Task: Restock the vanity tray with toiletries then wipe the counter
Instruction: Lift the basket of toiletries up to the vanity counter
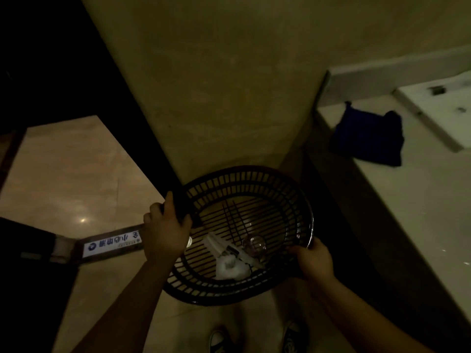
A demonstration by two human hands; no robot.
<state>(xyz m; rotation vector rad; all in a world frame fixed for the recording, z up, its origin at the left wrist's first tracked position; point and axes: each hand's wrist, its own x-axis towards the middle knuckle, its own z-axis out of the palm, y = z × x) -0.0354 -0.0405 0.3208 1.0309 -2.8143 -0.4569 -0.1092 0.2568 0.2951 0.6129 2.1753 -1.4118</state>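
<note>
I hold a black slatted plastic basket [293, 200] in front of me above the floor. My left hand [165, 230] grips its left rim, fingers curled over the edge. My right hand [312, 259] grips the right rim. Inside the basket lie a white wrapped packet [218, 244], a crumpled white item [230, 267] and a small clear round object [254, 243]. A dark blue cloth [367, 136] lies folded on the pale counter [420, 200] at the right. The room is dim.
A beige wall rises straight ahead. A dark door frame [122, 110] stands at the left, with a floor strip bearing a printed label [112, 244] below it. The sink basin edge [433, 118] shows at far right. My shoes [293, 337] are on the tiled floor.
</note>
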